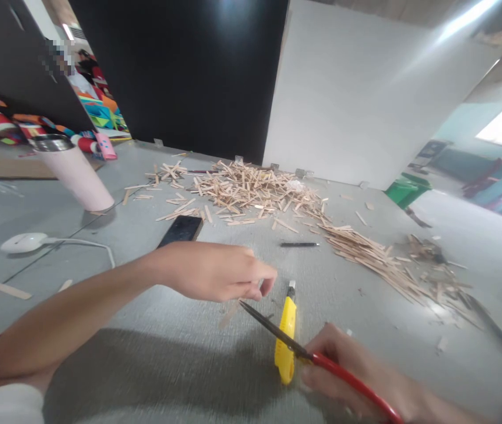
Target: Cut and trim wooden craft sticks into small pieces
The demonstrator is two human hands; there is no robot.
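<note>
My right hand (pixel 343 365), at the lower right, grips red-handled scissors (pixel 295 346). Their dark blades look closed or nearly so and point up and left, with the tips just under my left hand (pixel 222 272). That hand reaches in from the left with its fingers curled; what they hold, if anything, I cannot make out. A blurred pale piece of wood (pixel 229 315) shows just below it, beside the blade tips. Beneath the scissors, a yellow box cutter (pixel 285 347) lies on the grey table (pixel 153 347).
A heap of wooden sticks (pixel 251 188) lies at the back, with a bundle of long strips (pixel 374 259) to its right. Around my hands are a phone (pixel 182 228), a black pen (pixel 299 244), a pink tumbler (pixel 74 176) and a white corded device (pixel 25 242).
</note>
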